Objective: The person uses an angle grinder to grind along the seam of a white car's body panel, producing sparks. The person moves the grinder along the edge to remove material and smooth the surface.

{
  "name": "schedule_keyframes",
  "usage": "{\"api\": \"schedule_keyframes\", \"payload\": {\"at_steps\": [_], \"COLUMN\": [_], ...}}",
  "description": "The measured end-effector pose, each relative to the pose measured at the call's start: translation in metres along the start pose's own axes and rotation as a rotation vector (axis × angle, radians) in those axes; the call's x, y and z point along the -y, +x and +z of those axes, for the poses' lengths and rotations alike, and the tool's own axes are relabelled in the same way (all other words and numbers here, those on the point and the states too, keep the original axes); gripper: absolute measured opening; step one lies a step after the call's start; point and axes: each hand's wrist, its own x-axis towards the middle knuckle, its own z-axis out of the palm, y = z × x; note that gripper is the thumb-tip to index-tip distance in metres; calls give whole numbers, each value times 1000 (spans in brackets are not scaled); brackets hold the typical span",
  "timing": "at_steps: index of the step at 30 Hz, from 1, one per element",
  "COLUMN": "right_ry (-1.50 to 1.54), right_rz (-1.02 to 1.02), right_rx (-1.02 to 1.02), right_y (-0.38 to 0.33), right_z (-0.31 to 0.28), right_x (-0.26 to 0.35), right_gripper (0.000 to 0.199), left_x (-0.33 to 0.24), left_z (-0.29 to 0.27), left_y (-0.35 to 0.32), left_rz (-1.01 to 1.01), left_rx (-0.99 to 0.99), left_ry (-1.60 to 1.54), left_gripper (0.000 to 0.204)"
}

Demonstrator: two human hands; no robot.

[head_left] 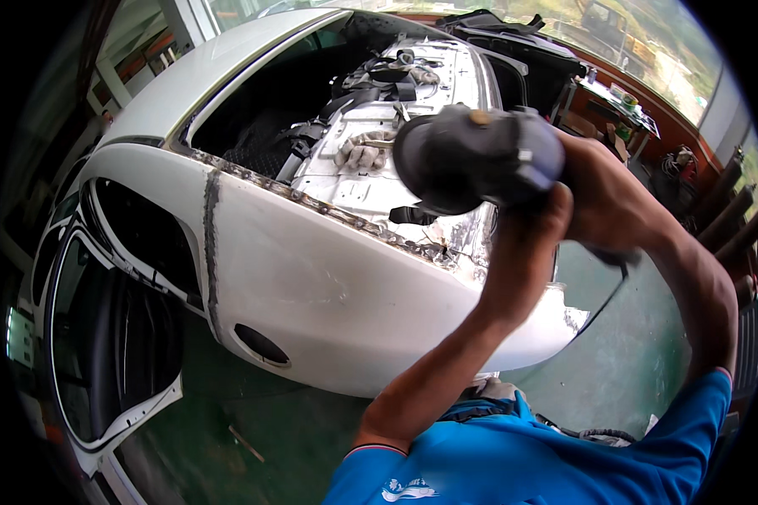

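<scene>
My left hand (528, 246) and my right hand (604, 195) are both closed around a dark angle grinder (488, 156), raised high in front of me. The grinder is blurred; its round disc end points left, and a black cord (606, 301) hangs from its back end. Below and behind it is the white car body (328, 286), its rear quarter panel bearing a dark vertical weld seam (212, 244) and a rough, spot-marked upper edge (328, 208). A pair of soiled work gloves (365, 153) lies on the bare metal deck, partly beside the grinder. The grinder hides part of that deck.
A car door (114, 337) hangs open at the left. Black straps (387, 84) lie on the metal deck. At the back right stands a table (623, 105) with small items, and gas cylinders (726, 220) lean at the right edge. The floor (295, 429) is green.
</scene>
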Motion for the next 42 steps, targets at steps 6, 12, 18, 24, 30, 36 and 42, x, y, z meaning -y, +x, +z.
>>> {"api": "schedule_keyframes", "payload": {"at_steps": [6, 12, 18, 24, 30, 36, 42], "right_ry": [-595, -555, -530, -500, -524, -524, -532], "right_rz": [118, 23, -64, -132, -171, -187, -183], "right_rx": [183, 261, 369, 371, 399, 414, 407], "right_y": [56, 77, 98, 111, 124, 122, 124], "right_z": [41, 74, 80, 84, 82, 79, 82], "right_x": [16, -29, -53, -56, -53, -51, -50], "right_gripper": [37, 39, 36, 33, 36, 34, 35], "left_x": [10, 46, 59, 57, 47, 49, 45], "left_z": [-40, -80, -87, -91, -96, -91, -98], "left_y": [6, 14, 25, 28, 32, 31, 30], "left_rz": [111, 84, 140, 176, 172, 175, 139], "left_rx": [-162, -258, -383, -449, -436, -455, -428], "left_ry": [-417, -478, -496, -444, -405, -438, -430], "left_gripper": [63, 59, 56, 57, 62, 63, 63]}}
